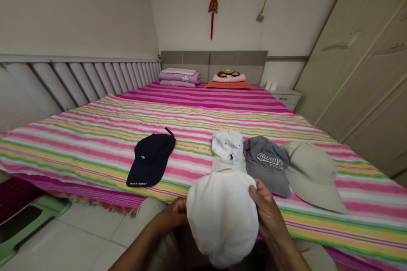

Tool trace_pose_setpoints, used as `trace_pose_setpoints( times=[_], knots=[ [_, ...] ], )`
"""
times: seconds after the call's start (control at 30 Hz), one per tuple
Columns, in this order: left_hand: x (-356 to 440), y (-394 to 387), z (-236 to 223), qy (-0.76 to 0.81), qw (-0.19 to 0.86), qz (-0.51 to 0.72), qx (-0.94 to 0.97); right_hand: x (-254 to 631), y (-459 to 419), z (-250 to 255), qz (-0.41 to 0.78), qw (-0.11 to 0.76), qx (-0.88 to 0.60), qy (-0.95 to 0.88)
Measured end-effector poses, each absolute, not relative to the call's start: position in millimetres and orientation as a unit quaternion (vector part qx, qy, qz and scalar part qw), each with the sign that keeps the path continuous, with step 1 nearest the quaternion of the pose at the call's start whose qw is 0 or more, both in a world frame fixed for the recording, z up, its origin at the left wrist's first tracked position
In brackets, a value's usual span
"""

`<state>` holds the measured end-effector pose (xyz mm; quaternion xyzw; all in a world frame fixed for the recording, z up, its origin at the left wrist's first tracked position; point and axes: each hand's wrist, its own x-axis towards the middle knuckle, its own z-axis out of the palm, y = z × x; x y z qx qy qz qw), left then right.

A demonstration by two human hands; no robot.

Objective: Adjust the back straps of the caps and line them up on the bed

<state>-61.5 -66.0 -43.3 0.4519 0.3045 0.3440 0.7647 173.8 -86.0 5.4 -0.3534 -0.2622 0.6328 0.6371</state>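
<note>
A plain white cap [223, 216] is held up over my lap at the bed's front edge. My left hand [178, 212] grips its left edge, fingers partly hidden behind it. On the opposite side my right hand [265, 207] pinches the rim, thumb in front. Just beyond lies a white cap with a small dark blue emblem [228, 148], its brim partly covered by the held one. To its right rest a grey cap with white lettering [269, 165] and a beige cap [313, 175], side by side. A navy cap [152, 159] sits apart on the left.
The bed [104, 135] wears a striped sheet. Folded purple bedding [179, 78] and a pink pillow [229, 78] lie by the headboard. A white rail [89, 78] lines the left side. A green stool [41, 216] stands at lower left, a nightstand [284, 96] at back right.
</note>
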Motion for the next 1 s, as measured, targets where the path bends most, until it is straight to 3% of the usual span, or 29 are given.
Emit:
trace_pose_setpoints(
  times=[0.27,0.4,0.57,1.0],
  knots=[
    [-40.9,-48.5,-2.9,0.225,0.796,0.414,0.380,186.7,-88.2,-7.0,0.625,0.559,-0.421,-0.346],
    [-35.2,-48.4,9.5,0.201,0.812,0.395,0.380,196.0,-87.4,-7.9,0.626,0.497,-0.451,-0.396],
    [-29.5,-56.8,19.5,0.147,0.851,0.375,0.338,195.4,-86.0,-0.4,0.601,0.484,-0.477,-0.419],
    [-10.8,-61.9,24.0,0.324,0.789,0.410,0.324,182.0,-83.9,30.4,0.605,0.423,-0.418,-0.529]
  ],
)
